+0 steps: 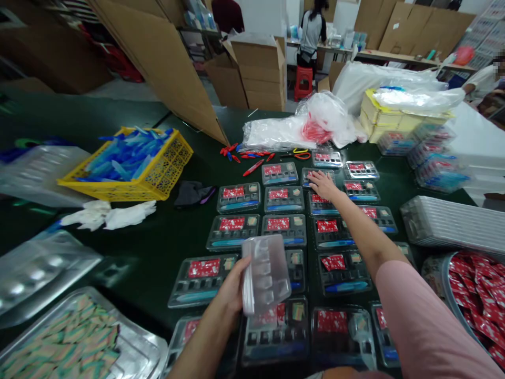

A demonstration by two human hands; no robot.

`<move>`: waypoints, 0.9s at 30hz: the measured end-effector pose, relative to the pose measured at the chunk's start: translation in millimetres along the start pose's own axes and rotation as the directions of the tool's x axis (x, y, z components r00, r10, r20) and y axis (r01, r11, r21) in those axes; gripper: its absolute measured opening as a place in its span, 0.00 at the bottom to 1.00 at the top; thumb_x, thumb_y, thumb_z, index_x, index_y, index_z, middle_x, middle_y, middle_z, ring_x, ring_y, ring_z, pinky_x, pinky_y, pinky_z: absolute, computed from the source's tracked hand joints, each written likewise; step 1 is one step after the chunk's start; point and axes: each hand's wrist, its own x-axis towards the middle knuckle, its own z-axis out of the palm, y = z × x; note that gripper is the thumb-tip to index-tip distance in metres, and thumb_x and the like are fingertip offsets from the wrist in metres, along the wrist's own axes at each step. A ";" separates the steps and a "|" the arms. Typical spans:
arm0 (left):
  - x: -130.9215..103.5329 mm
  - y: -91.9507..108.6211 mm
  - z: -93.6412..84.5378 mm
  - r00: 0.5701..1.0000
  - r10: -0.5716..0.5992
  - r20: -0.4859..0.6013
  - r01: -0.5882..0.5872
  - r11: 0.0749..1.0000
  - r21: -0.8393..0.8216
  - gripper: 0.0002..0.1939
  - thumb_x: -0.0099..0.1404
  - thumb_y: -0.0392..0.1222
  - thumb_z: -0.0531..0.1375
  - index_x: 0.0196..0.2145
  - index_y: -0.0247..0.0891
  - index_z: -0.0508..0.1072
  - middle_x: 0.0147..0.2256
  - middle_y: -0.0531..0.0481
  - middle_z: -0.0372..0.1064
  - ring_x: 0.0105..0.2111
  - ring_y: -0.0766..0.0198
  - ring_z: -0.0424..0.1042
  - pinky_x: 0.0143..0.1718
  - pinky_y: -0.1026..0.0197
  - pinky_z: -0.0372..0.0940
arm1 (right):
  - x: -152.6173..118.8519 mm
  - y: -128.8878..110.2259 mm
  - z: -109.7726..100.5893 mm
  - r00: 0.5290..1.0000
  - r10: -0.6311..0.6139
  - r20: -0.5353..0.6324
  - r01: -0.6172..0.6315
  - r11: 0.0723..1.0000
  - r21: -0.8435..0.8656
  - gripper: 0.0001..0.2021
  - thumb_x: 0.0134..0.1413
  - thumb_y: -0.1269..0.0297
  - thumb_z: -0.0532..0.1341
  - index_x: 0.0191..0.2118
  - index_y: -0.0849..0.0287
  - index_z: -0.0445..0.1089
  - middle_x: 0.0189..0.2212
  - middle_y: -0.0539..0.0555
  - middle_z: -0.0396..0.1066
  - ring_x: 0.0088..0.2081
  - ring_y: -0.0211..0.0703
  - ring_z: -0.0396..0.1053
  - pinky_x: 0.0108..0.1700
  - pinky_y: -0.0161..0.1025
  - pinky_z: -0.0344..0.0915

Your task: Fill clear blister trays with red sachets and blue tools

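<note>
My left hand [232,287] grips a short stack of clear plastic lids [268,268], held tilted above the near trays. Farther off, my right hand [324,186] rests with fingers stretched out on a clear tray [307,178] in the back rows. Around it, rows of similar clear trays spread over the dark green table. Most hold a red printed packet [231,223], a small pale striped piece [296,222] and a blue pen-like item [347,287]. A near tray [276,337] lies partly behind the lids. My right forearm covers parts of the right-hand trays.
At left stand a yellow basket [165,171] of blue items and a metal tray [145,347] of striped pieces. Red pens [252,168] and scissors [302,155] lie at the back. Stacked clear trays [453,221] and a tub [445,279] of red packets are right.
</note>
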 end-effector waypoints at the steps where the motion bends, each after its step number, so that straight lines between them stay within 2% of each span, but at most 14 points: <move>1: 0.8 1.5 1.8 1.000 0.002 -0.024 -0.001 1.000 0.023 0.16 0.60 0.41 0.60 0.45 0.31 0.75 0.27 0.43 0.78 0.24 0.52 0.77 0.29 0.53 0.73 | -0.4 2.0 -4.4 0.999 0.021 -0.029 -0.021 0.999 0.025 0.24 0.67 0.58 0.49 0.65 0.57 0.60 0.68 0.60 0.52 0.69 0.57 0.46 0.66 0.62 0.45; 4: 2.5 5.3 6.3 0.997 0.023 -0.076 -0.019 0.998 0.052 0.18 0.61 0.41 0.59 0.48 0.30 0.74 0.29 0.42 0.78 0.26 0.52 0.78 0.31 0.51 0.74 | -12.1 6.9 -17.4 0.989 0.085 -0.121 -0.076 0.994 0.084 0.24 0.67 0.61 0.49 0.64 0.64 0.60 0.65 0.65 0.55 0.67 0.52 0.52 0.65 0.54 0.52; 6: 3.0 6.2 8.2 0.996 0.025 -0.089 -0.021 0.999 0.047 0.18 0.62 0.40 0.59 0.49 0.30 0.73 0.29 0.42 0.78 0.26 0.52 0.78 0.32 0.51 0.74 | -32.0 5.6 -19.9 0.988 0.082 -0.130 -0.072 0.995 0.073 0.24 0.67 0.61 0.49 0.64 0.66 0.60 0.65 0.67 0.56 0.66 0.51 0.54 0.65 0.51 0.53; 10: 1.8 3.4 11.5 0.996 0.018 -0.085 -0.014 0.999 0.048 0.16 0.64 0.39 0.57 0.47 0.29 0.73 0.28 0.42 0.78 0.26 0.53 0.78 0.32 0.52 0.74 | -84.0 -8.9 -3.6 1.000 0.016 -0.019 -0.017 0.998 -0.053 0.26 0.66 0.53 0.51 0.66 0.57 0.58 0.69 0.62 0.47 0.69 0.61 0.44 0.65 0.64 0.47; 12: -0.5 1.3 14.3 0.996 0.023 -0.082 -0.019 0.999 0.048 0.15 0.64 0.38 0.56 0.46 0.29 0.73 0.27 0.42 0.78 0.25 0.53 0.77 0.30 0.53 0.73 | -101.7 -16.4 8.3 1.000 0.007 0.027 -0.004 0.995 -0.102 0.28 0.66 0.51 0.50 0.67 0.56 0.56 0.70 0.61 0.45 0.70 0.62 0.42 0.65 0.65 0.44; 16: -5.9 -2.0 19.4 0.996 0.042 -0.078 -0.040 0.999 0.033 0.18 0.62 0.37 0.57 0.48 0.29 0.74 0.28 0.42 0.78 0.27 0.51 0.78 0.32 0.52 0.73 | -109.7 -24.6 17.8 0.999 0.030 0.021 -0.027 0.990 -0.137 0.29 0.67 0.51 0.49 0.68 0.56 0.53 0.70 0.61 0.43 0.70 0.60 0.41 0.66 0.63 0.40; 20: -8.9 -5.3 19.2 0.992 0.065 -0.104 -0.062 0.998 0.032 0.20 0.60 0.37 0.58 0.50 0.32 0.73 0.28 0.44 0.78 0.26 0.51 0.78 0.35 0.50 0.73 | -103.8 -16.9 3.1 1.000 0.028 0.009 -0.027 0.995 -0.095 0.28 0.67 0.49 0.48 0.68 0.54 0.54 0.70 0.58 0.43 0.70 0.58 0.40 0.66 0.61 0.42; 21: -9.8 -6.2 18.8 0.991 0.065 -0.116 -0.060 0.997 0.041 0.20 0.59 0.37 0.58 0.50 0.32 0.73 0.28 0.43 0.78 0.26 0.51 0.78 0.35 0.48 0.73 | -103.1 -9.9 -2.7 0.998 0.058 -0.024 -0.060 0.994 -0.092 0.28 0.67 0.49 0.47 0.68 0.53 0.54 0.71 0.57 0.43 0.70 0.57 0.40 0.67 0.60 0.42; 23: -12.5 -7.5 17.9 0.985 0.080 -0.151 -0.072 0.995 0.063 0.20 0.59 0.38 0.59 0.49 0.33 0.74 0.28 0.44 0.78 0.27 0.50 0.78 0.37 0.46 0.73 | -104.3 10.7 -13.8 0.975 0.188 -0.120 -0.200 0.975 -0.100 0.28 0.67 0.49 0.46 0.68 0.54 0.53 0.71 0.58 0.42 0.71 0.56 0.38 0.67 0.61 0.41; 25: -15.5 -8.3 17.0 0.977 0.111 -0.180 -0.099 0.992 0.075 0.19 0.59 0.38 0.59 0.48 0.34 0.74 0.28 0.45 0.78 0.26 0.50 0.77 0.38 0.44 0.72 | -109.1 36.4 -20.9 0.914 0.367 -0.171 -0.386 0.918 -0.094 0.29 0.67 0.49 0.46 0.68 0.56 0.52 0.71 0.61 0.40 0.71 0.59 0.37 0.66 0.64 0.39; 27: -17.3 -8.5 15.7 0.974 0.132 -0.183 -0.120 0.990 0.075 0.17 0.59 0.38 0.58 0.46 0.34 0.75 0.28 0.45 0.78 0.26 0.50 0.77 0.39 0.44 0.72 | -115.5 60.0 -22.0 0.850 0.510 -0.130 -0.521 0.850 -0.075 0.30 0.67 0.48 0.45 0.69 0.57 0.51 0.71 0.62 0.40 0.70 0.61 0.37 0.65 0.67 0.39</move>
